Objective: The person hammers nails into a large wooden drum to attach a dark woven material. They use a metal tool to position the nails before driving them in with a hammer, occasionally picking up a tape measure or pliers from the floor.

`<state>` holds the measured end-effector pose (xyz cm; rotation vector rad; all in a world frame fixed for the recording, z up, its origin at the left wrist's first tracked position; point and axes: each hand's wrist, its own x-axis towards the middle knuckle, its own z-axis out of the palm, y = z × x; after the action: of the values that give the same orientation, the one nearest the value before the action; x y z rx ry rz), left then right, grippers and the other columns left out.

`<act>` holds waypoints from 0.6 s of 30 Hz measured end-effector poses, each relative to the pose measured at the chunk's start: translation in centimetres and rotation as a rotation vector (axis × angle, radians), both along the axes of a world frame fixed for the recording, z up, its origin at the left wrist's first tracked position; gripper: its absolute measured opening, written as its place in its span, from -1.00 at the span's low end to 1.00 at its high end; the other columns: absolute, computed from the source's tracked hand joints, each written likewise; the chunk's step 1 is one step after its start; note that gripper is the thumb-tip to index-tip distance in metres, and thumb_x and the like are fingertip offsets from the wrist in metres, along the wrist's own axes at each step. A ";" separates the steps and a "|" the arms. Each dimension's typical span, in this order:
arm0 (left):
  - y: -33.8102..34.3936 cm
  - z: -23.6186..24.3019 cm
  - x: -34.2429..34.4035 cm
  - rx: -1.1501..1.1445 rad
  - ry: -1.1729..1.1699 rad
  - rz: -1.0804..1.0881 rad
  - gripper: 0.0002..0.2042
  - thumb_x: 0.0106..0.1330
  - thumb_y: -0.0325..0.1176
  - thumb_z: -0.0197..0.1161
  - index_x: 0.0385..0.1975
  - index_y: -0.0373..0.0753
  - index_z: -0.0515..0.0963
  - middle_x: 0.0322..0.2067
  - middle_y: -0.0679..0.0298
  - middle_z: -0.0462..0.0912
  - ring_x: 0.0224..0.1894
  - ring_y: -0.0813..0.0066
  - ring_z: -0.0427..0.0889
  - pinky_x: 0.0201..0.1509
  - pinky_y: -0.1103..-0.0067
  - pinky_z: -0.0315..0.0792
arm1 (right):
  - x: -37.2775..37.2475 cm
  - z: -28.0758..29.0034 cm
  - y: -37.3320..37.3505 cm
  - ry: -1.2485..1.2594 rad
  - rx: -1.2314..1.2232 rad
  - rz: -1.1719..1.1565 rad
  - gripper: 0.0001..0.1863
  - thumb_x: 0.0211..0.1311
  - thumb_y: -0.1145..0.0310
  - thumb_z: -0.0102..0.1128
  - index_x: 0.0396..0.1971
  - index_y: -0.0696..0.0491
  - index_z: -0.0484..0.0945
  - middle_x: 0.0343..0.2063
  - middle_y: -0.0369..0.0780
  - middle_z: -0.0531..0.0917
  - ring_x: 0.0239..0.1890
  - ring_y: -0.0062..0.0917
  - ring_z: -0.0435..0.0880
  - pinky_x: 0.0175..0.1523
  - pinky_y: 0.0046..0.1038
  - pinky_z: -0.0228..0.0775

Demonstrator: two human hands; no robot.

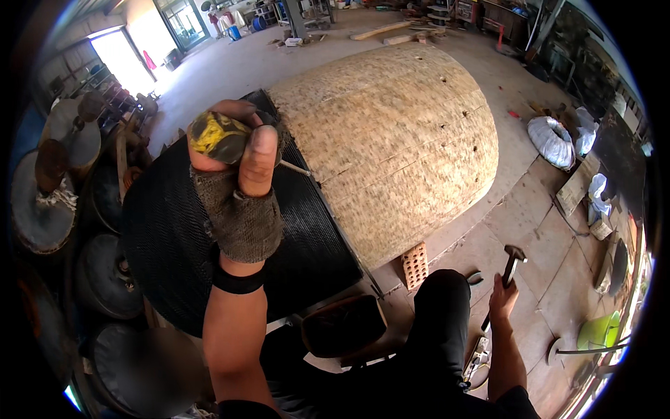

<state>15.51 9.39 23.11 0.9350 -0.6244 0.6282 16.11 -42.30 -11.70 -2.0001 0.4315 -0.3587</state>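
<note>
My left hand (241, 174), in a grey fingerless glove, is closed round a screwdriver with a chunky yellow-and-black handle (220, 136). Its thin shaft points right, with the tip at the seam on a large drum. Black ribbed rubber (307, 234) covers the drum's left part; the rest is a tan, mottled surface (401, 150) with several small dark holes along its right side. Low on the right, away from the drum, my bare right hand (502, 299) grips a hammer (513, 262) by its handle, head up.
A brick with holes (414, 265) lies at the drum's near edge, beside my knee. Several round, dark-rimmed pieces (108, 272) crowd the left. A white wrapped coil (551, 142) and a lime-green bucket (599, 331) stand on the right. Timber (382, 30) lies beyond the drum.
</note>
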 end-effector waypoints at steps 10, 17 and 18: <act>-3.2 1.2 0.1 0.373 0.022 0.749 -0.69 0.35 -0.34 0.39 0.01 -0.25 0.50 -0.24 0.34 0.57 -0.23 0.60 0.54 -0.13 0.57 0.51 | 1.6 13.1 8.4 -0.125 0.268 0.217 -0.69 0.51 0.11 0.19 -0.32 0.02 0.40 -0.67 -0.42 0.35 -0.74 -0.75 0.30 -0.64 -0.59 0.13; -2.3 1.2 0.3 0.412 -0.027 0.756 -0.68 0.35 -0.29 0.41 0.00 -0.23 0.51 -0.23 0.34 0.59 -0.20 0.58 0.57 -0.08 0.57 0.51 | 1.2 18.2 12.7 -0.203 0.203 0.407 -0.65 0.55 0.10 0.15 -0.26 0.11 0.48 -0.57 -0.39 0.40 -0.64 -0.75 0.33 -0.58 -0.60 0.16; -2.4 1.2 0.3 0.423 -0.026 0.762 -0.68 0.35 -0.28 0.41 0.00 -0.23 0.51 -0.23 0.35 0.59 -0.20 0.58 0.57 -0.08 0.57 0.50 | 1.0 18.8 13.3 -0.193 0.183 0.435 -0.65 0.55 0.10 0.15 -0.18 0.15 0.53 -0.57 -0.40 0.39 -0.63 -0.75 0.34 -0.56 -0.59 0.17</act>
<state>15.80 6.97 24.27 1.5855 -0.4144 1.2122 17.14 -29.04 7.14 -1.8004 -0.0924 -0.2252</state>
